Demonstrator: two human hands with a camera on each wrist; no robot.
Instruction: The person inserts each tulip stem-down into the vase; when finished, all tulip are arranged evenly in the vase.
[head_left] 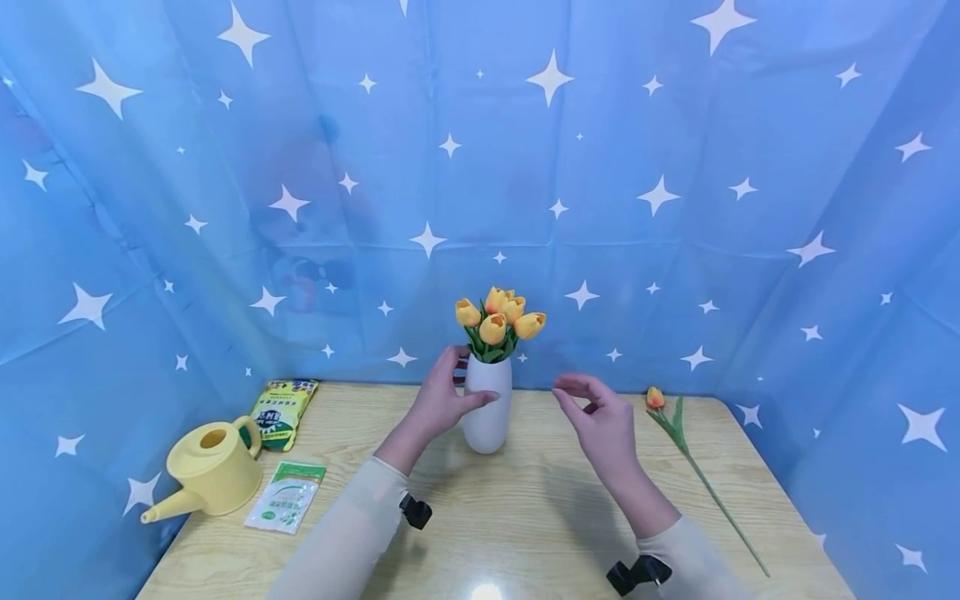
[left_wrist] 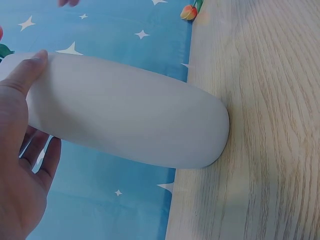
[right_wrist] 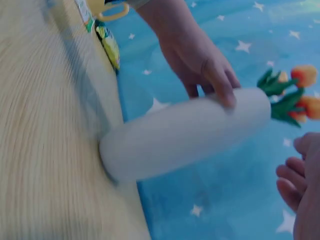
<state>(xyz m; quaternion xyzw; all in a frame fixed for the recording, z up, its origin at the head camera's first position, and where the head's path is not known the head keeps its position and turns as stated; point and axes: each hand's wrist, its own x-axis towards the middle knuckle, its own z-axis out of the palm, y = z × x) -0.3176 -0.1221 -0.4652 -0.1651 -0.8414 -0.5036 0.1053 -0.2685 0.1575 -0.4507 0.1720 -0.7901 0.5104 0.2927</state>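
Observation:
A white vase (head_left: 487, 408) stands upright on the wooden table, with several yellow-orange tulips (head_left: 492, 328) in its mouth. My left hand (head_left: 442, 398) grips the vase near its top, thumb across the front and fingers round the far side; the left wrist view shows the thumb on the smooth vase wall (left_wrist: 125, 110). Off to the vase's right, my right hand (head_left: 600, 417) hovers above the table with its fingers loosely bent and nothing in them. On the table beyond that hand lies a single tulip (head_left: 682, 437) with a long green stem.
At the left stand a yellow watering can (head_left: 217, 471) and a yellow-green packet (head_left: 283, 414). A white-and-green sachet (head_left: 285, 497) lies flat beside the can. Behind the wooden table (head_left: 510, 533) hangs a blue curtain (head_left: 480, 183) with white stars.

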